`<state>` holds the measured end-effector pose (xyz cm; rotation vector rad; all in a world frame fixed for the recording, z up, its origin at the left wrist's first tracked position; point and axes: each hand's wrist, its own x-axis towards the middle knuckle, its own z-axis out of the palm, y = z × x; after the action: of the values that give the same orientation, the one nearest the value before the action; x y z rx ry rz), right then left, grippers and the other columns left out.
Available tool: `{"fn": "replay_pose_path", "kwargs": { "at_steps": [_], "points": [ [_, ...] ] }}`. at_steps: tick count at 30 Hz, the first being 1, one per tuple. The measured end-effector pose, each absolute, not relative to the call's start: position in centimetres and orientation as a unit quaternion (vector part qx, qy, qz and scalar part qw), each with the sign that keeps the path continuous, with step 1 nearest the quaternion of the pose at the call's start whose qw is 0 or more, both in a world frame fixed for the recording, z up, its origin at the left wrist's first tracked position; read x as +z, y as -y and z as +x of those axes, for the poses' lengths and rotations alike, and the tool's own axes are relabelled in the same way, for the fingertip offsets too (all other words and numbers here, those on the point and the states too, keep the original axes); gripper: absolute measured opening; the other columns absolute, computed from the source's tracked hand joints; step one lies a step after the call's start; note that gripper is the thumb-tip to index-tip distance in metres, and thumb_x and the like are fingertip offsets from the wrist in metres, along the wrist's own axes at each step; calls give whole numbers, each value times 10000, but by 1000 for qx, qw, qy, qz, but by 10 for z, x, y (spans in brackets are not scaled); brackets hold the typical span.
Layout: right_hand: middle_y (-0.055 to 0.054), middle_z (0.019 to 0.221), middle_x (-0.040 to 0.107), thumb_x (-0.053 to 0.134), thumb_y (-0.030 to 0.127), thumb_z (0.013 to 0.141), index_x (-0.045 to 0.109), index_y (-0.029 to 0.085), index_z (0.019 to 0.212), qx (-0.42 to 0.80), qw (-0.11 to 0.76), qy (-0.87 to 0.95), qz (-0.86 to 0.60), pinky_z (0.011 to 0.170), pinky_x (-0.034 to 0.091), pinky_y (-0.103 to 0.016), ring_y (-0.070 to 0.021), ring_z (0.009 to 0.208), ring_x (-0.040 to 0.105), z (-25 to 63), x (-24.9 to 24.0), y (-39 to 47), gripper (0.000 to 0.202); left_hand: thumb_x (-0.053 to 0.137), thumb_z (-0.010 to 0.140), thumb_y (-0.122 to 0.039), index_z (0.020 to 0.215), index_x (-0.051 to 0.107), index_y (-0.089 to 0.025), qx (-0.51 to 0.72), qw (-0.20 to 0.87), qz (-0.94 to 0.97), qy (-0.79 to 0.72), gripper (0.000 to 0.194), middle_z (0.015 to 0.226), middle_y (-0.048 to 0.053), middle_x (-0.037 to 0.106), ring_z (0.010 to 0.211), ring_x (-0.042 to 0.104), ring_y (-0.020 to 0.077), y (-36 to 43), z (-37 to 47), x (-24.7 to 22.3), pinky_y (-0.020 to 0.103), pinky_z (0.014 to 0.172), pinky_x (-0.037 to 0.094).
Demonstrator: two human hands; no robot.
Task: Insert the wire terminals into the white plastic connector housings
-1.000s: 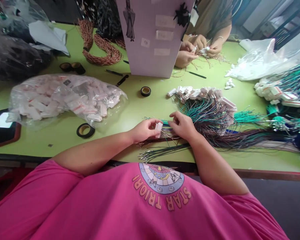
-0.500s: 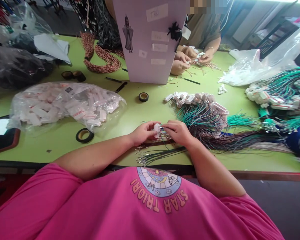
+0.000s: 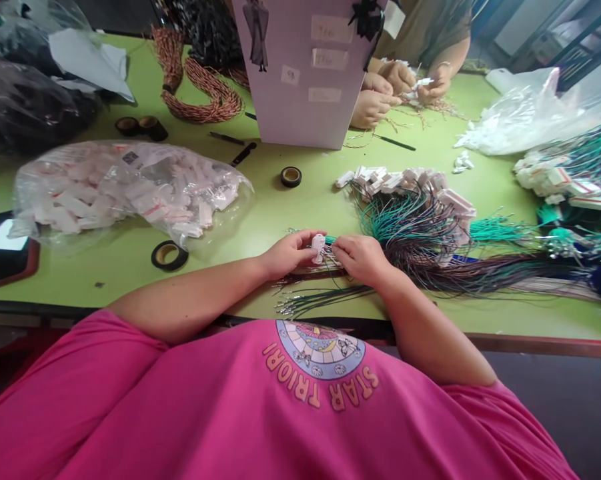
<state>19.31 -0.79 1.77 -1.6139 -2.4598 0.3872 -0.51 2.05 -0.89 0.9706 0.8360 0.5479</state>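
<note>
Between the thumb and fingers of my left hand (image 3: 289,256) is a small white plastic connector (image 3: 319,247), held upright. My right hand (image 3: 361,257) is closed in a pinch just to its right, on thin wires that run toward the connector; the wire ends at its fingertips are too small to make out. Loose dark wires with metal tips (image 3: 310,303) lie on the table below both hands. Beside my right hand rests a pile of green and dark wires (image 3: 397,217), with white connectors (image 3: 380,180) at its far end.
A clear bag of white connectors (image 3: 130,190) lies left, near a tape roll (image 3: 169,255) and a phone (image 3: 7,250). Another tape roll (image 3: 291,177) sits before an upright panel (image 3: 300,113). Across the table, another person's hands (image 3: 405,83) handle white parts. More wire bundles (image 3: 575,177) lie right.
My view has tilted, so the table things sit higher in the picture. My right fingertips are slightly farther from the connector, which stays in my left hand.
</note>
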Motion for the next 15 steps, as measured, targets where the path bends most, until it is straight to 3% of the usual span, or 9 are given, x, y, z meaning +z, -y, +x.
{"fn": "replay_pose_path", "kwargs": {
  "at_steps": [10, 15],
  "points": [
    [-87, 824, 721, 408, 270, 956, 666, 172, 794, 64, 24, 836, -544, 617, 257, -309, -179, 705, 585, 188, 21, 13, 320, 746, 712, -207, 1272, 594, -141, 246, 745, 475, -399, 585, 1128, 84, 680, 823, 619, 113, -19, -5, -7, 241, 713, 518],
    [-111, 861, 725, 439, 242, 940, 684, 160, 869, 64, -8, 840, -540, 615, 270, -315, -194, 716, 595, 181, 22, 15, 268, 758, 688, -196, 1235, 627, -109, 235, 741, 489, -396, 569, 1024, 67, 698, 784, 608, 111, -20, -3, -8, 271, 733, 510]
  ]
}}
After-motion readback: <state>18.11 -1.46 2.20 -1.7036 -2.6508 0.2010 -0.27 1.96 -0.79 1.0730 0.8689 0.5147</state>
